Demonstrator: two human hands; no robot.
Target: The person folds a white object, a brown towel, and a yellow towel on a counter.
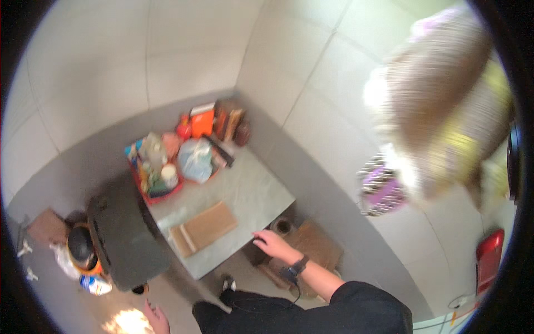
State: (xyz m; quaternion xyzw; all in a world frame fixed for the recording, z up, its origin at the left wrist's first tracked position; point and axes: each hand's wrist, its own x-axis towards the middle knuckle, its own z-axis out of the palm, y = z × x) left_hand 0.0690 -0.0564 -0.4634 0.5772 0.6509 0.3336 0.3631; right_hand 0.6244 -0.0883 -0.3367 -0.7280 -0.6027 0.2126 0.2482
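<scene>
My right hand [268, 244] reaches to the near right edge of a grey-topped table [261, 189], its fingers curled around a small dark thing that I cannot make out. A dark watch-like band with a thin cable sits on that wrist. Low at the left, my left hand [157, 318] is partly in view, fingers apart, with nothing seen in it. Beside it is a bright glare on the floor. On the table, left of my right hand, lies a flat brown board or packet [204, 228] with a pale strip at one end.
A red tray [161, 196] of mixed items, a tied pale-blue plastic bag [196, 160] and an orange box [202, 123] crowd the table's back. At left stands a dark bin-like box [125, 239]. Cardboard [317, 245] lies under the table; blurred sacks [439, 94] loom upper right.
</scene>
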